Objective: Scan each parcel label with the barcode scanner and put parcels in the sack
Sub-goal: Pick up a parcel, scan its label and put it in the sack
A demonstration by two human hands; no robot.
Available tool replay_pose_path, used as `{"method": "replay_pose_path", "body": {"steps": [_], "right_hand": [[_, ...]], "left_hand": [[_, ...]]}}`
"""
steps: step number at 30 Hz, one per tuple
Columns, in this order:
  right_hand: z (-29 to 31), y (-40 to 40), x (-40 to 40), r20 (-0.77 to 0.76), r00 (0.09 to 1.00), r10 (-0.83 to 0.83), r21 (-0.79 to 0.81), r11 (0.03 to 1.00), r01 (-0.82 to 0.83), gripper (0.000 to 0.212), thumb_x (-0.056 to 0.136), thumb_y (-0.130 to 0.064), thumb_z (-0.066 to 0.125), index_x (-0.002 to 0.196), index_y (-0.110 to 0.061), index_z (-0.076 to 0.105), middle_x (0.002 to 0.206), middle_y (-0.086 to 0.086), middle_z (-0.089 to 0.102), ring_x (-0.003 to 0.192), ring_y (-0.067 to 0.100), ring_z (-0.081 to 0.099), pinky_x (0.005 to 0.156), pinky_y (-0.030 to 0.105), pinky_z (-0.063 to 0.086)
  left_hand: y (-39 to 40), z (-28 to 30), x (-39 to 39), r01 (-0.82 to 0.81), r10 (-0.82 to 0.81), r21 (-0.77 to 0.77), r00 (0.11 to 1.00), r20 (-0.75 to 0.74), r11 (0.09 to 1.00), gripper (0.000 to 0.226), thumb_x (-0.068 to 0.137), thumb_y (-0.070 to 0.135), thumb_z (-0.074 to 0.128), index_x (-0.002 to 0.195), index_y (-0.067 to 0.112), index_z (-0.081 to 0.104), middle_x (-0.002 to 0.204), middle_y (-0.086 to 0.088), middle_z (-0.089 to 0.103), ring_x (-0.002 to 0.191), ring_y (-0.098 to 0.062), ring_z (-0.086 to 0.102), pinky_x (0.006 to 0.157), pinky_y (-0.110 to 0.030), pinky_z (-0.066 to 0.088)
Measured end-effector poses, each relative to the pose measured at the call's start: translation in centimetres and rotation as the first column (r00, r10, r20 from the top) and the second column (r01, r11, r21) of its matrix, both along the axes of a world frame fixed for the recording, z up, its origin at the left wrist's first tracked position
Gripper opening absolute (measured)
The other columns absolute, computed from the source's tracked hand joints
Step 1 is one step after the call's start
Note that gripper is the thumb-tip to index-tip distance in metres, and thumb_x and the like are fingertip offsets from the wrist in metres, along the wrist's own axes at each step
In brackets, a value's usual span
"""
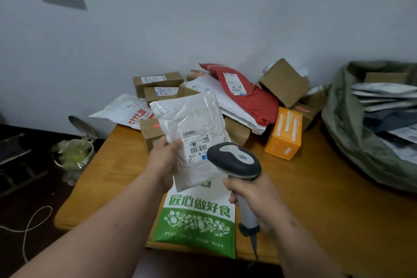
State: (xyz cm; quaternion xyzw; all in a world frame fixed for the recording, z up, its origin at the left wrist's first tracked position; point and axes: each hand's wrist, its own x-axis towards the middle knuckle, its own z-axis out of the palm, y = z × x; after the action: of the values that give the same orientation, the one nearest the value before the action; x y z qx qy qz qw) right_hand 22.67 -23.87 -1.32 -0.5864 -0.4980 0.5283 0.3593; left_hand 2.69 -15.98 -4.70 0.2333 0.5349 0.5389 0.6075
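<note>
1. Head view: my left hand [165,160] is gripping a white plastic parcel [191,133] by its left edge, thumb on the front beside the label [197,143], holding it up above the tabletop [316,187].
2. My right hand [252,201] is wrapping its fingers round the handle of the barcode scanner [234,161], whose head is sitting just beside the label.
3. A green-and-white bag [198,221] is lying flat under the parcel.
4. More parcels [243,92] are lying piled by the wall; the sack [352,133], holding parcels, is sitting open at the right.
</note>
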Motion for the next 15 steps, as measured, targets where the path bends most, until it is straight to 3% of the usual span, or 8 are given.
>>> {"method": "replay_pose_path", "body": {"steps": [8, 15], "right_hand": [[1.8, -0.7, 1.6, 0.054, 0.996, 0.065, 0.0, 0.998, -0.065, 0.017, 0.066, -0.032, 0.069, 0.061, -0.016, 0.066, 0.058, 0.009, 0.061, 0.061, 0.021, 0.058, 0.07, 0.042, 0.048], [2.4, -1.4, 4.0, 0.024, 0.995, 0.1, 0.003, 0.995, -0.1, 0.007, 0.078, -0.017, 0.071, 0.073, -0.014, 0.066, 0.06, 0.006, 0.058, 0.06, 0.018, 0.055, 0.064, 0.034, 0.047]], "left_hand": [[-0.8, 1.7, 1.6, -0.04, 0.039, 0.026, 0.999, 0.024, 0.999, 0.015, 0.103, 0.015, 0.05, 0.112, 0.017, 0.062, 0.09, -0.006, 0.078, 0.081, -0.025, 0.076, 0.069, -0.04, 0.058], [-1.6, 2.1, 3.6, -0.056, 0.056, 0.006, 0.998, 0.014, 0.998, 0.015, 0.102, 0.016, 0.051, 0.114, 0.015, 0.061, 0.096, -0.009, 0.077, 0.09, -0.03, 0.074, 0.083, -0.05, 0.059]]}}
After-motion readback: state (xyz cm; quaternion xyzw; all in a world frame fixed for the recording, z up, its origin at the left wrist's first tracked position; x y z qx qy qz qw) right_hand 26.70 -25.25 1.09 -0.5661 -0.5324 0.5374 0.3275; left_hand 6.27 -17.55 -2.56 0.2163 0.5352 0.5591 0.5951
